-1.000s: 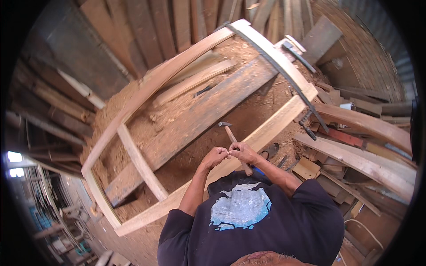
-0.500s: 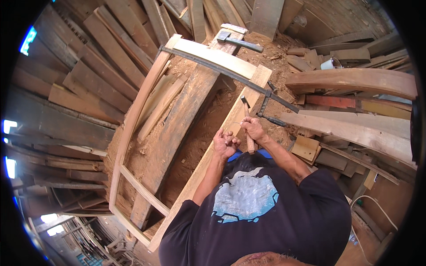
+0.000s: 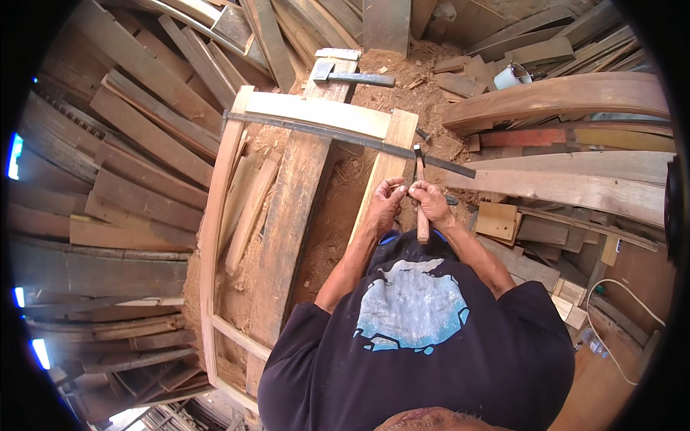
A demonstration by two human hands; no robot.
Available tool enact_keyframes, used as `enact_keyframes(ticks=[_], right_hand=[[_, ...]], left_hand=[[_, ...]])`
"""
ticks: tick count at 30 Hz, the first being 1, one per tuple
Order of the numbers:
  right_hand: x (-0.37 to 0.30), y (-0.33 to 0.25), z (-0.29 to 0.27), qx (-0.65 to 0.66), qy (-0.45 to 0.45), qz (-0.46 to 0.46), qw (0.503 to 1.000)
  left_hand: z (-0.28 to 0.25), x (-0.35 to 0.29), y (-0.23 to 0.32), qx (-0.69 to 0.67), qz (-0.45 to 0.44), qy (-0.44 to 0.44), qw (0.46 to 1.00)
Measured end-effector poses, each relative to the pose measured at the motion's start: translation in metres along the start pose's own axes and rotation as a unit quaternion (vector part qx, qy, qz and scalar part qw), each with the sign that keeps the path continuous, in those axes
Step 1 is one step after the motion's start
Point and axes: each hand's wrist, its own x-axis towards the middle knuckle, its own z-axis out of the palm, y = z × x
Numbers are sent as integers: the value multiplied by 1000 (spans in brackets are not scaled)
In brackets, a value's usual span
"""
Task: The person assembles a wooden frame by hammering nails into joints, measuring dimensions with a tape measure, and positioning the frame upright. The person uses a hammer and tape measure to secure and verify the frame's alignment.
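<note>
My right hand is closed around a hammer, its handle low and its dark head up. The thumb and fingertips of that hand also meet the left hand's fingertips. My left hand is pinched closed; what it holds is too small to name, though a thin sliver seems to show at the fingers. Both hands are above the right rail of a pale wooden frame, which lies on a worn, thick plank. Across the frame's far end runs a dark metal bar clamp.
A tool with a square grey head and dark handle lies beyond the frame. Sawdust and chips cover the ground. Curved timber, a white bucket and a pale cable are at right; boards lean at left.
My hands have come together, fingertips meeting, and the hammer has shifted right and slightly lower. The view has moved, so the frame sits farther left and its far end lower.
</note>
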Motion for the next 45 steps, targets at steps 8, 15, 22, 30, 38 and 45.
enact_keyframes(ticks=[8, 15, 22, 30, 38, 45], right_hand=[[23, -9, 19, -117, 32, -34, 992], [17, -69, 16, -439, 187, -282, 832], [10, -66, -8, -208, 124, -107, 964], [15, -27, -17, -207, 148, -81, 964], [22, -33, -17, -222, 164, -77, 958], [25, -19, -21, -244, 157, -77, 954]], left_hand=[[-24, 40, 19, 103, 34, -26, 994], [-67, 133, 41, 299, 197, -11, 934], [-78, 241, 51, 490, 106, 19, 865], [-96, 275, 28, 545, 118, 8, 830], [-88, 263, 29, 572, 123, 11, 811], [-84, 258, 35, 594, 128, 18, 794]])
